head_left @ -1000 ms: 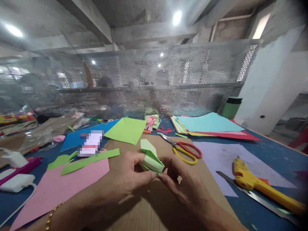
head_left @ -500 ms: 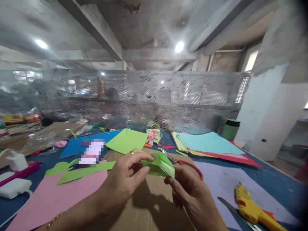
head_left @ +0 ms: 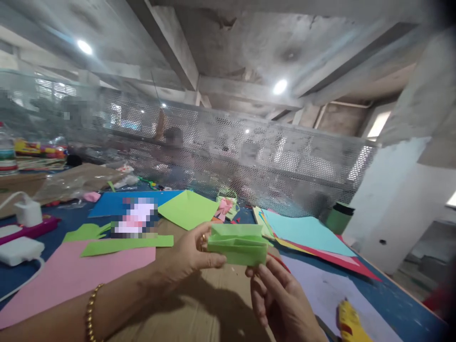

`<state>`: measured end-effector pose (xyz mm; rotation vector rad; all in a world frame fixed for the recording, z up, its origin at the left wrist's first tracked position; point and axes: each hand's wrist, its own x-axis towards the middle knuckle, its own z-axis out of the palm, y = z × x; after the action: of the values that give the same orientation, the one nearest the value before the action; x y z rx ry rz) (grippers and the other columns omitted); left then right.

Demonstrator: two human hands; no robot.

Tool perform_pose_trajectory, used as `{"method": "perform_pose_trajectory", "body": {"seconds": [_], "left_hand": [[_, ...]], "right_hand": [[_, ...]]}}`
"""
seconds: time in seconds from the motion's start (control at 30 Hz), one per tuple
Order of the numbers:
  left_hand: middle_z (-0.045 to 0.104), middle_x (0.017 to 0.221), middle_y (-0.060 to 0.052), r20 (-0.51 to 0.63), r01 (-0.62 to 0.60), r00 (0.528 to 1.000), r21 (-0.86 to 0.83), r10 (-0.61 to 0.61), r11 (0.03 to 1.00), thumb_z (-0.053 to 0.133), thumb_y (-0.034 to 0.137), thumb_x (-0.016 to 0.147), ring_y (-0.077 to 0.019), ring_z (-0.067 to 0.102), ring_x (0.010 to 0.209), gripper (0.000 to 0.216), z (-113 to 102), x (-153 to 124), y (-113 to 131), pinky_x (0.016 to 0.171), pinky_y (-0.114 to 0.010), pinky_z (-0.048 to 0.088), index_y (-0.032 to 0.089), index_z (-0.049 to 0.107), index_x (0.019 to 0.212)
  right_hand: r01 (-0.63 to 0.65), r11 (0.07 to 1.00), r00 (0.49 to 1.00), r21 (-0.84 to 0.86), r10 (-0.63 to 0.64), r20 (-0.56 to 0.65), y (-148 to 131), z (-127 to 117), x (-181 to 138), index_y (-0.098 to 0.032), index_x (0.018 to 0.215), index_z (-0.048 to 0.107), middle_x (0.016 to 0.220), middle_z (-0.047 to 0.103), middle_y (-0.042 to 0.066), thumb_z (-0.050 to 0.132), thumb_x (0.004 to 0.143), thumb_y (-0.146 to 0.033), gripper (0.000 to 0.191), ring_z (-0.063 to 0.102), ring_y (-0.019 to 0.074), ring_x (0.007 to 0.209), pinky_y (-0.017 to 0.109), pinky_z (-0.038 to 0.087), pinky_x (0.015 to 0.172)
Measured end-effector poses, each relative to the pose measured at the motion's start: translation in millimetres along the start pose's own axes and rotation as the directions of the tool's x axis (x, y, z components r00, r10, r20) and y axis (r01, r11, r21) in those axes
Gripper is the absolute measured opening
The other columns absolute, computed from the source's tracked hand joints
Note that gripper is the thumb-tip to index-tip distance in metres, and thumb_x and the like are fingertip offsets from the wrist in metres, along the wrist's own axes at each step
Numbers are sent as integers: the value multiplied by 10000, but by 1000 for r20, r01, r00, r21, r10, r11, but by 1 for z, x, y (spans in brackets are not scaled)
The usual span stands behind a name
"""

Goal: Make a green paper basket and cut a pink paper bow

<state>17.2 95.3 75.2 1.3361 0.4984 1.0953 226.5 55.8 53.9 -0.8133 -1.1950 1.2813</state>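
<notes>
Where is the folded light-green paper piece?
In the head view, the folded light-green paper piece is centre frame, held above the brown cardboard between left hand and right hand.

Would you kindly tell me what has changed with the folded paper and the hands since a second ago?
The folded green paper has been lifted higher and turned broadside. The left hand still pinches its left end; the right hand now holds it from beneath. The pink sheet and the green strip lie unmoved.
</notes>
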Motion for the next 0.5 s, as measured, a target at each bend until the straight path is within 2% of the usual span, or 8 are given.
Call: {"method": "perform_pose_trajectory", "body": {"seconds": [0.07,0.13,0.23,0.33,0.4,0.5], "left_hand": [[676,1111,-134,27,14,1000,-7,-13,1000,814,257,719,-243,629,973,495,4,-2,-1,801,-348,527,143,636,1166],[694,1000,-109,18,16,1000,15,-16,1000,804,246,720,-219,631,886,403,4,-2,0,748,-339,542,130,671,1082],[674,851,-54,-13,13,1000,89,-12,996,794,205,696,-176,620,762,332,-2,0,-2,689,-317,550,127,675,996],[654,790,-33,-22,41,999,184,-38,982,765,185,693,-150,614,689,263,-10,4,-10,661,-298,546,122,670,930],[666,797,-44,-17,82,997,224,-81,971,742,183,700,-150,622,673,260,-14,6,-17,650,-296,544,119,671,942],[680,805,-52,9,118,992,272,-125,955,728,151,662,-164,632,680,302,-15,5,-24,630,-293,538,125,674,959]], "right_hand": [[-46,996,998,-70,48,33,2,2,-2,-176,897,658,735,613,-27,746,843,-447,290,510,23,368,129,385,342],[-46,987,998,-153,52,37,2,2,-4,-187,979,665,723,610,-29,758,831,-434,303,533,43,411,145,410,380],[28,970,1000,-242,-29,-3,-5,-5,-5,-222,1142,642,802,648,-4,772,801,-360,391,569,83,517,180,450,435],[83,937,989,-339,-120,-89,-15,-18,-2,-227,1162,647,937,694,45,726,751,-229,419,654,164,706,252,548,552],[137,868,969,-478,-218,-119,-20,-27,0,-228,1181,641,1067,699,78,674,755,-210,428,686,208,848,300,588,659],[253,634,928,-731,-373,-3,-21,-32,2,-236,1262,602,1081,717,91,614,820,-237,443,707,221,915,313,604,712]]}}
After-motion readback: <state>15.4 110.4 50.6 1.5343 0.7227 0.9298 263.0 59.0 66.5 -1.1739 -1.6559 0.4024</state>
